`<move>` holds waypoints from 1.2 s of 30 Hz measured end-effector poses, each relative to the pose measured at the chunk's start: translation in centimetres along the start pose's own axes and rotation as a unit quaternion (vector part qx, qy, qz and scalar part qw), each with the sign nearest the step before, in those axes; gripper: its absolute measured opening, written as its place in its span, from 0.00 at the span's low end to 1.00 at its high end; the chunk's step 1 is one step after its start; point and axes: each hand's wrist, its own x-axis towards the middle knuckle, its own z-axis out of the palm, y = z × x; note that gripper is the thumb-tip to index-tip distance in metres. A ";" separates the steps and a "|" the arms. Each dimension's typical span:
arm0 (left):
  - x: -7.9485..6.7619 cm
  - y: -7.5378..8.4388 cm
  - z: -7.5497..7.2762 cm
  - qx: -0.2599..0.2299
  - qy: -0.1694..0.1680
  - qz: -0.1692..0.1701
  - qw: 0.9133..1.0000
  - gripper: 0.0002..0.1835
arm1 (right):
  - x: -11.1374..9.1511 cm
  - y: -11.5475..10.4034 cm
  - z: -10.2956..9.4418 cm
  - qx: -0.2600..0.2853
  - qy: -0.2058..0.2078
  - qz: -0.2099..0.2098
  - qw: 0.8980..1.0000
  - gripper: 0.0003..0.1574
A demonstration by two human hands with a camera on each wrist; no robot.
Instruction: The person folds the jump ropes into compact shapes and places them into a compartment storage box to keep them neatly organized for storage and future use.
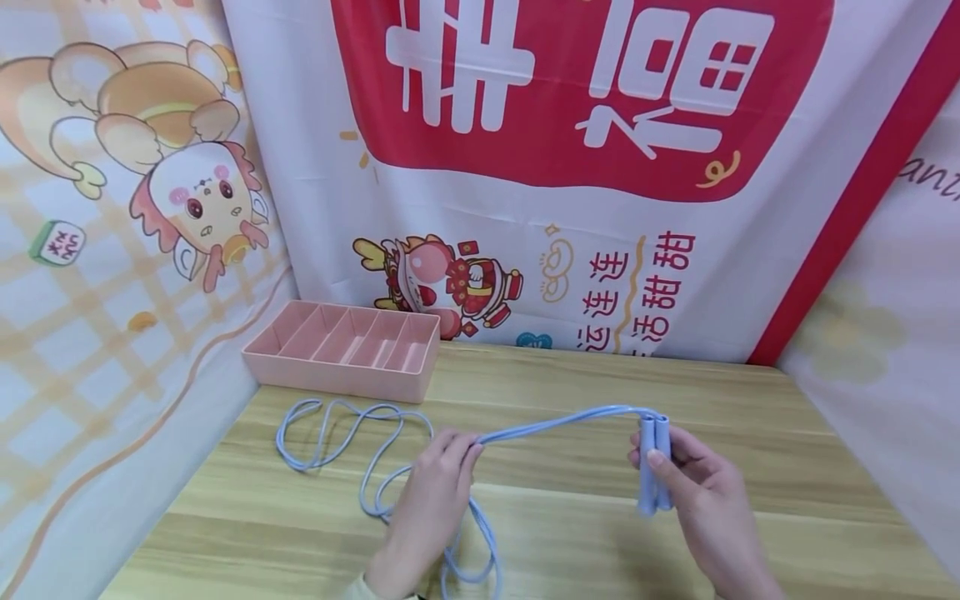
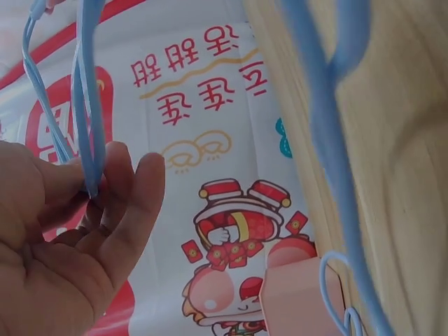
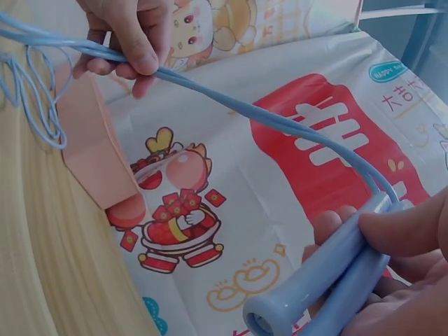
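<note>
From the head view we see the right hand (image 1: 693, 479) gripping both handles (image 1: 654, 467) of a blue rope (image 1: 558, 423), held side by side and upright above the table (image 1: 750, 433), thumb across the front. The left hand (image 1: 438, 487) pinches the doubled rope between thumb and fingertips, and the two strands run nearly taut between our hands. The rest of the rope lies in loose loops on the wood, near a pink tray (image 1: 345, 346) with five slots. Behind hangs a cloth (image 1: 675, 250) with large white characters on red; the smaller red ones read 连连甜甜.

In the left wrist view, the fingers (image 2: 133, 203) are half curled, and two rope (image 2: 87, 105) strands run into the pinch. The cloth's red characters appear upside down here; one tray (image 2: 297, 297) corner shows.

The right wrist view shows what the others do not: the open, hollow end of one of the handles (image 3: 318, 283), with the thumb (image 3: 409, 231) pressed on top. The left hand (image 3: 129, 35) pinches the rope (image 3: 280, 122) beyond. A teal label in the corner is too small to read.
</note>
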 end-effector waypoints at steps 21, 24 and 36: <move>-0.5 2.8 -0.3 -0.140 0.021 -0.102 0.985 0.11 | -0.9 1.1 4.4 0.036 -0.072 0.078 0.994 0.27; -0.2 3.0 0.1 -0.141 0.018 -0.093 0.985 0.10 | -0.8 1.2 4.8 0.033 -0.075 0.082 0.993 0.25; -0.4 3.3 2.5 -0.125 -0.045 -0.113 0.985 0.13 | -0.9 2.8 6.1 -0.008 -0.152 0.041 0.987 0.20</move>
